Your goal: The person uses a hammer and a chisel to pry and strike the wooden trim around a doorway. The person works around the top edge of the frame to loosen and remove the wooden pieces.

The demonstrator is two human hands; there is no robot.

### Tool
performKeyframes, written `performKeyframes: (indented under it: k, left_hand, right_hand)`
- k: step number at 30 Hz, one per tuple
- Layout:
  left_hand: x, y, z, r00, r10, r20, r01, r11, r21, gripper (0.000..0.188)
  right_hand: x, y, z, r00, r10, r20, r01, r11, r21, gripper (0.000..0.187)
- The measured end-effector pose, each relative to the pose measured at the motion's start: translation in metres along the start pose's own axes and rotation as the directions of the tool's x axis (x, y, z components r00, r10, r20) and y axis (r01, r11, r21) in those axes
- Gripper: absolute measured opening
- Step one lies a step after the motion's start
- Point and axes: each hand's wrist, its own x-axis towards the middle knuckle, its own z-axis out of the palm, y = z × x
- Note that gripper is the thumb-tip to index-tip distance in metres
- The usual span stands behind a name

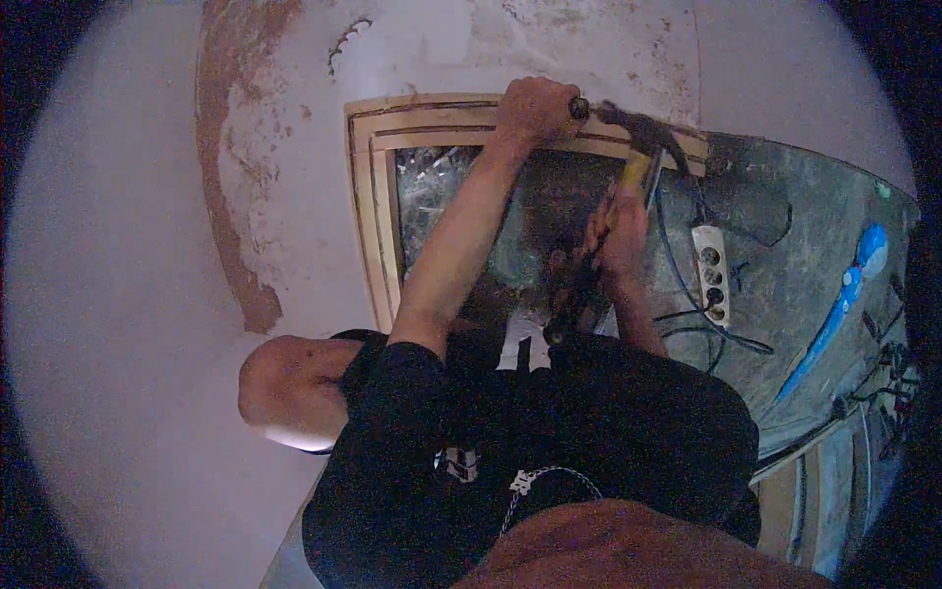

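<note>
My left hand [538, 110] is closed in a fist over the top rail of a pale wooden frame [432, 120]. Out of its right side pokes the round dark end of a chisel-like tool [579, 108]; its blade is hidden. My right hand [625, 231], smeared by motion, wraps the yellowish handle of a hammer [640, 167]. The dark hammer head is just right of the tool's end, apart from it. Dark grooves run along the frame, which surrounds a dark panel [549, 211]; my forearms cover part of it.
On the worn grey-green surface at right lies a white power strip [710, 270] with a black cord [677, 231]. Beyond it are a long blue item [834, 314] and tangled dark cables [888, 378]. A pale wall [442, 44] with brown patches rises behind the frame.
</note>
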Motion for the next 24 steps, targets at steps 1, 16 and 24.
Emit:
performKeyframes:
  k: [1,16,24]
  left_hand:
    - [0.001,0.002,0.001,1.000,-0.004,0.006,0.004,1.000,-0.002,0.032]
    - [0.005,-0.001,0.006,0.996,-0.046,0.079,0.043,0.998,0.035,0.037]
    - [0.003,-0.002,0.009,0.995,-0.089,0.053,0.087,0.995,0.047,0.046]
  right_hand:
    - [0.000,-0.003,-0.002,0.999,-0.007,-0.046,0.009,0.999,0.034,0.033]
    - [0.016,-0.004,-0.011,0.998,0.042,-0.036,-0.041,0.999,0.025,0.037]
    - [0.009,-0.011,0.005,0.994,0.004,-0.108,0.005,0.996,0.084,0.034]
